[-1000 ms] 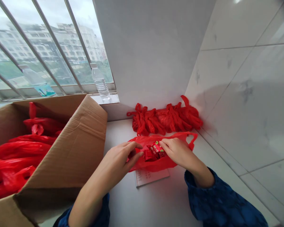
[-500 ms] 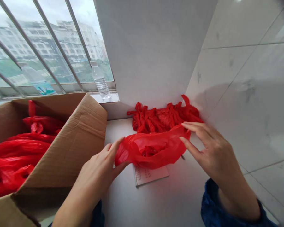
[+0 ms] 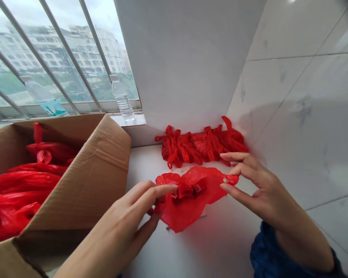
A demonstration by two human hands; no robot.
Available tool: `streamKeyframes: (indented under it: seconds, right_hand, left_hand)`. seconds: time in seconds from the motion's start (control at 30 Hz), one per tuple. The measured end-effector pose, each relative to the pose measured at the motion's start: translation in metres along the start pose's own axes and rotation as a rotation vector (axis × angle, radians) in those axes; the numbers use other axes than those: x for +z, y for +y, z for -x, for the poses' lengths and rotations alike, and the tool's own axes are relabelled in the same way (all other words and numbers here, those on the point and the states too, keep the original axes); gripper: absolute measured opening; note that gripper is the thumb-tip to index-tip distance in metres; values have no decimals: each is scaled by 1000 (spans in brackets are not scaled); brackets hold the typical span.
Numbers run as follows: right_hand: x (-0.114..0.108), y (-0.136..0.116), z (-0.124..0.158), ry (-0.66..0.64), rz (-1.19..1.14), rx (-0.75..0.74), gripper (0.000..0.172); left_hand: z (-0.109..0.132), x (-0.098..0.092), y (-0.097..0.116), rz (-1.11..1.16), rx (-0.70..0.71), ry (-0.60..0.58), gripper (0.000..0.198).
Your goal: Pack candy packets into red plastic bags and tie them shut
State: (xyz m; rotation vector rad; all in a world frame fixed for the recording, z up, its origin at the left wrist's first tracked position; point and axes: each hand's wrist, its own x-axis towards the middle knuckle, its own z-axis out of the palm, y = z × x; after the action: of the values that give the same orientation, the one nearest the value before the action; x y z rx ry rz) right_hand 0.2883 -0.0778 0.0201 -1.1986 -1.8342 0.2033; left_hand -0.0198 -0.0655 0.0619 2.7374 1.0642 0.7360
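Note:
A thin red plastic bag [image 3: 191,216] lies opened out in front of me, with small red packets with printed marks [image 3: 188,190] in its mouth. My left hand [image 3: 133,216] grips the bag's left edge, its index finger stretched over the packets. On the opposite side, my right hand [image 3: 258,185] has the bag's bunched right end between thumb and fingers, while its index finger sticks out above. Under the bag is a printed booklet, mostly covered.
Several tied red bags [image 3: 203,144] sit in a row against the wall. To the left stands an open cardboard box [image 3: 104,154] with more red bags [image 3: 26,181]. A clear bottle [image 3: 123,100] stands on the sill by the barred window; a labelled bottle [image 3: 46,98] is farther left.
The bag's mouth has tipped toward me and lower, so the packets show more clearly. My left index finger has reached in over them. My right fingers have closed around the bag's right end.

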Motion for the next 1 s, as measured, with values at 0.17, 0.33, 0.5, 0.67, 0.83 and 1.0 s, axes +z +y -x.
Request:
streamKeyframes:
  seconds: [0.17,0.33,0.5,0.67,0.83,1.0]
  right_hand:
    - [41,1,-23,9,-717,120,11]
    - [82,-6,-32,-51,-920,238,27]
    - [97,-13,-28,-91,-572,74,69]
    - [104,-12,-30,-67,-555,-31,30]
    - [103,-4,-35,17,-784,230,35]
    - [109,11,-38,-53,-1050,361,34]
  left_hand:
    - [-16,9,-3,-5,-15,275,23]
    - [-34,26,-10,118,-8,378,15]
    - [-42,42,-8,295,0,323,18]
    - [-45,54,-3,347,85,194,20]
    - [-51,79,-21,428,-140,231,92]
    - [-55,96,-35,779,-226,-35,55]
